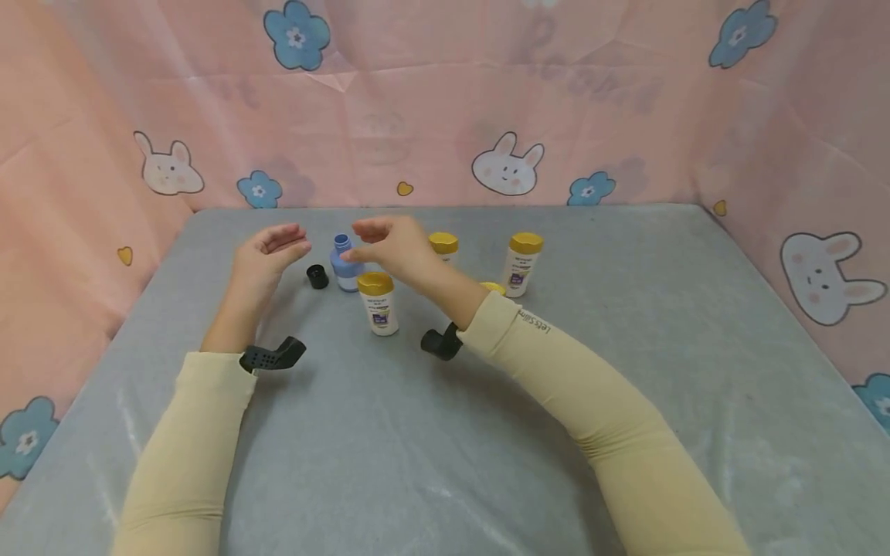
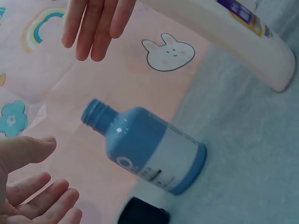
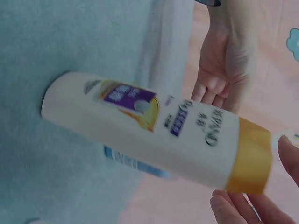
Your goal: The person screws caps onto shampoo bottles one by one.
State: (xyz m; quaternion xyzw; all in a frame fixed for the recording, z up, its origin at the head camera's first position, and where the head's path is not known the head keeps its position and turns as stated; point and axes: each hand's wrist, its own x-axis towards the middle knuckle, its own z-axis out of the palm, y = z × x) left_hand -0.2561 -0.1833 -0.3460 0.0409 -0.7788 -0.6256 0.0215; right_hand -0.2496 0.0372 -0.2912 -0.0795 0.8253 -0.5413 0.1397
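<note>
A blue bottle (image 1: 348,272) stands upright on the table with its threaded neck (image 2: 99,116) uncovered. Beside it on the left sits a black cap (image 1: 317,276). My left hand (image 1: 266,259) is held up to the left of the bottle, fingers loosely extended and nothing in them. On the other side, my right hand (image 1: 395,245) hovers with thumb and fingers apart, also holding nothing. A white bottle with a yellow cap (image 3: 159,130) stands in front of the blue one, below my right hand; in the right wrist view it covers most of the blue bottle.
More white bottles stand to the right: one bottle (image 1: 521,266) in full view, another bottle (image 1: 443,245) partly behind my right hand. A further yellow cap (image 1: 494,287) peeks over my right forearm. Grey cloth (image 1: 389,432) covers the table, and a pink printed curtain (image 1: 417,100) hangs behind.
</note>
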